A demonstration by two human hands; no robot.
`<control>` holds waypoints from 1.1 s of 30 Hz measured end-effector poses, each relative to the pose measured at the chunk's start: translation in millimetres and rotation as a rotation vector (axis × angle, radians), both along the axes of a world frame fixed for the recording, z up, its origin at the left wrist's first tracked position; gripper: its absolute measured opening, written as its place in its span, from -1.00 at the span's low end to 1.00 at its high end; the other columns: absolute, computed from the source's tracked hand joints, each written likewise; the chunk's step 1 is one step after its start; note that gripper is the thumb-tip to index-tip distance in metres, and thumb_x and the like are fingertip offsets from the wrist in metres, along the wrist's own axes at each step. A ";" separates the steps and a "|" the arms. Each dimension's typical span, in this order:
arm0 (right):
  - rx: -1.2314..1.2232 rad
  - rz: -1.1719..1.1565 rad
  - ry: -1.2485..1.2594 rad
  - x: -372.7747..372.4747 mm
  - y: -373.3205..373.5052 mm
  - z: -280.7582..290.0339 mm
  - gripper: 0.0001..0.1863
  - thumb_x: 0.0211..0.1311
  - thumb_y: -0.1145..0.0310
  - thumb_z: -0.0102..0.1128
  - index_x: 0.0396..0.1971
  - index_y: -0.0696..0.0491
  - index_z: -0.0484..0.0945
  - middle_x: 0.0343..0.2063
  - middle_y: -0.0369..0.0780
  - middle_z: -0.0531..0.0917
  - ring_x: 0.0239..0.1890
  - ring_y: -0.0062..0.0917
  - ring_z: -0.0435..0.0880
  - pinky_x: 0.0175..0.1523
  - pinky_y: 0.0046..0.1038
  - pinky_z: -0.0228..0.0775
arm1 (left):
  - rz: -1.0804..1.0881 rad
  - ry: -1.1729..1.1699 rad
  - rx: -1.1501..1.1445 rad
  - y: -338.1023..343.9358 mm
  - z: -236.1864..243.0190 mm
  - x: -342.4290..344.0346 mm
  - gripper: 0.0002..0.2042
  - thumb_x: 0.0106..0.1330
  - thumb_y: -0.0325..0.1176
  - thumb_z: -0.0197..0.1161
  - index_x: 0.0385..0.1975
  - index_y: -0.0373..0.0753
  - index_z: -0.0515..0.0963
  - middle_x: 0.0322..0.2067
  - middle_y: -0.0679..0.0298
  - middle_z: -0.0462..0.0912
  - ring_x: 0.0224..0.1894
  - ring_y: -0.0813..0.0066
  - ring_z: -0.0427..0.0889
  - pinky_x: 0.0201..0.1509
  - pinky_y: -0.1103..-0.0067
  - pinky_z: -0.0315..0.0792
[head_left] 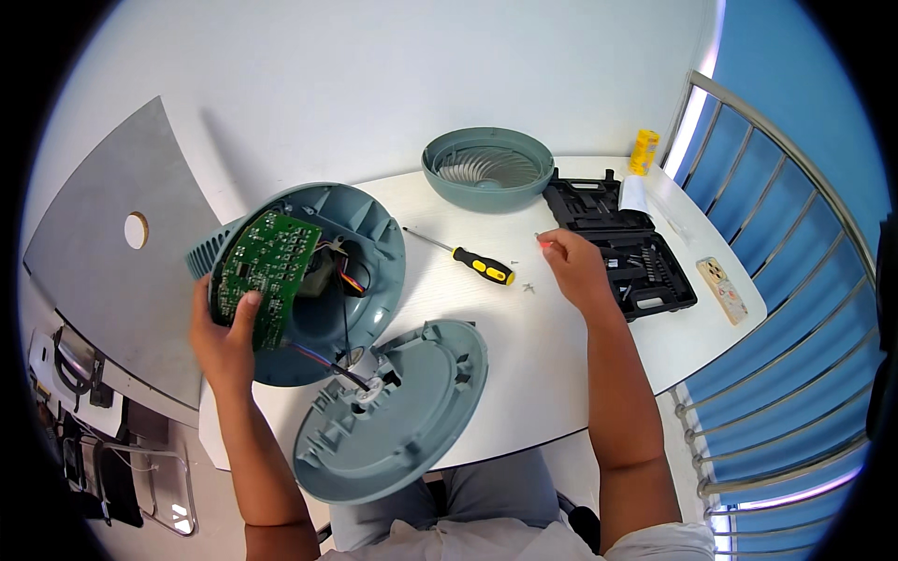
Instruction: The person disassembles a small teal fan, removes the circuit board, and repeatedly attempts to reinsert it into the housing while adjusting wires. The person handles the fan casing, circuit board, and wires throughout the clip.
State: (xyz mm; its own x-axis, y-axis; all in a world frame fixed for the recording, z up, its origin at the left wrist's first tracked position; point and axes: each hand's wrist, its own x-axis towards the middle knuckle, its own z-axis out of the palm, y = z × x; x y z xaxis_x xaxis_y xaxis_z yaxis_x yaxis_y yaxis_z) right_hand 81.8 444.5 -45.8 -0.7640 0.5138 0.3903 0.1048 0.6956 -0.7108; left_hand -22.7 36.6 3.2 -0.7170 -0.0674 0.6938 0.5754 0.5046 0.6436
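Note:
On the left, a round grey-green appliance housing [379, 271] stands tilted on the table, its inside showing a motor and wires. My left hand [224, 337] is closed on a green circuit board [271, 257] at the housing's edge, thumb on the board's face. Wires run from the housing to a round grey-green base cover [421, 402] at the table's near edge. My right hand [572, 266] pinches a tiny piece with a reddish part; its kind is too small to tell. Beside that hand lie several small screws [528, 288] and a black-and-yellow screwdriver [482, 266].
A grey-green round grille cover [488, 192] sits at the back of the white table [524, 374]. Right of it lies an opened black tool case [655, 304], with a yellow box [644, 152] behind and a phone [722, 291] beside. Metal railing [795, 159] borders the right side.

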 end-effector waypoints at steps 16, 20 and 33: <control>-0.012 0.186 -0.098 -8.1 -29.9 -7.3 -0.71 0.14 0.47 0.16 -0.10 0.10 0.57 -0.49 -0.29 0.55 -0.43 -0.62 0.48 -0.28 -0.59 0.32 | -0.036 -0.035 0.184 -4.1 -4.4 17.3 -0.57 0.03 -0.29 0.43 -0.10 -0.27 0.50 -0.33 0.15 0.68 -0.27 0.41 0.66 -0.13 0.56 0.47; -0.045 0.202 0.106 -10.7 -36.9 -7.3 -0.71 0.14 0.47 0.15 -0.10 0.10 0.58 -0.43 -0.28 0.55 -0.38 -0.64 0.47 -0.27 -0.60 0.31 | -0.016 -0.089 0.156 -3.2 -2.0 18.9 -0.57 0.03 -0.21 0.44 -0.13 -0.24 0.50 -0.39 0.13 0.68 -0.34 0.29 0.70 -0.23 0.52 0.50; 1.239 0.759 0.594 -84.0 -213.9 111.9 -0.46 -0.13 0.24 0.34 -0.01 -0.25 0.51 0.10 -0.39 0.42 0.16 -0.36 0.31 0.17 -0.21 0.16 | 0.016 -0.082 0.039 -10.6 -3.3 17.7 -0.54 0.02 -0.13 0.43 -0.12 -0.20 0.50 -0.42 0.20 0.67 -0.46 0.28 0.66 -0.38 0.52 0.48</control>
State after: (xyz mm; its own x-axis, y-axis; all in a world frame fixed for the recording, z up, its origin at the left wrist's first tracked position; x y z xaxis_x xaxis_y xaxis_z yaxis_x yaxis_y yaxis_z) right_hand -2.2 230.6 66.2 -0.2747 -0.7602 0.5887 -0.6033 0.6130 0.5101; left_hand -5.0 25.9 -0.2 -0.7698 -0.1054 0.6295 0.5119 0.4872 0.7075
